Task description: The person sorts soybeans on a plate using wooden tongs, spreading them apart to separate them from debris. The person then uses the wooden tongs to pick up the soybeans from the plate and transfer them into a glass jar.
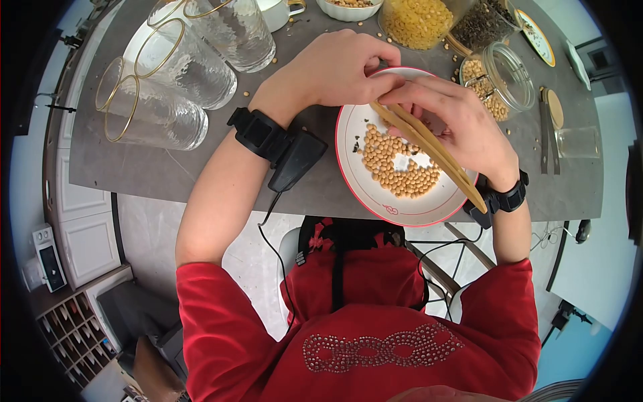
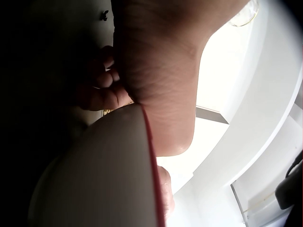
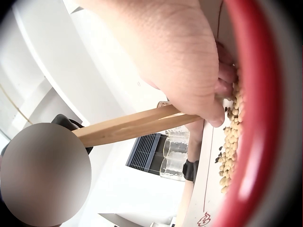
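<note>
A white plate (image 1: 348, 151) with a red rim holds many pale round soybeans (image 1: 402, 177) and a few dark bits along their left side. My right hand (image 1: 462, 124) grips wooden tongs (image 1: 439, 154), which slant across the plate's right side. In the right wrist view the tongs (image 3: 137, 124) pass under the thumb, while curled fingertips reach down beside the soybeans (image 3: 230, 151). My left hand (image 1: 338, 70) comes over the plate's far rim, its thumb right by the tongs' far end. Its fingers (image 2: 106, 85) are bent; I cannot tell whether they pinch anything.
Several gold-rimmed glasses (image 1: 161, 107) lie at the left. At the back are a white cup (image 1: 276, 15), a bowl (image 1: 349, 9), a container of yellow pasta-like pieces (image 1: 416, 23) and one of dark bits (image 1: 483, 30). An open glass jar of soybeans (image 1: 499, 80) lies tipped at the right.
</note>
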Available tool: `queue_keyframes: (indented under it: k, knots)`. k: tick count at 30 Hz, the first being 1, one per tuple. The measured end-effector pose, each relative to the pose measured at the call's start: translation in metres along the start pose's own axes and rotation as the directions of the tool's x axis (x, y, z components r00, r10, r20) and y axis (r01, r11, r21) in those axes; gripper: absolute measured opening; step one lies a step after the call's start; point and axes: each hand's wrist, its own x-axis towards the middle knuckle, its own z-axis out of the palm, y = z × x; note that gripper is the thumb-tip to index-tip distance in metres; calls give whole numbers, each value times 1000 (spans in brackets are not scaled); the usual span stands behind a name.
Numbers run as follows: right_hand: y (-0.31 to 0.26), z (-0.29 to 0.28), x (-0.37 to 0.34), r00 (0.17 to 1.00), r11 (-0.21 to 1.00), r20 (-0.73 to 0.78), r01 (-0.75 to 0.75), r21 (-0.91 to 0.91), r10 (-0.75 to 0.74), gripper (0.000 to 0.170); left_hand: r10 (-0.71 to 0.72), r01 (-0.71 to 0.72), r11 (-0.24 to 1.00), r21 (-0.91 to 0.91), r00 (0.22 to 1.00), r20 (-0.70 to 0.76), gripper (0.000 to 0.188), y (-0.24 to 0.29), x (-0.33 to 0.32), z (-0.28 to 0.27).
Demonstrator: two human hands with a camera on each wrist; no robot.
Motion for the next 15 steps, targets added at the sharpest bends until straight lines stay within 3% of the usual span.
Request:
queue_keyframes:
  k: [4, 8, 15]
  knots:
    - [-5, -3, 1, 995, 996, 56, -80, 27, 78, 28, -14, 14, 1000, 7, 1000, 14, 16, 1, 0, 0]
    - [-4, -2, 2, 997, 998, 53, -57, 30, 55, 28, 50, -50, 999, -14, 999, -12, 17, -2, -1, 1]
    - [-4, -1, 1, 997, 995, 31, -79, 63, 77, 28, 37, -38, 999, -24, 999, -5, 16, -2, 0, 1]
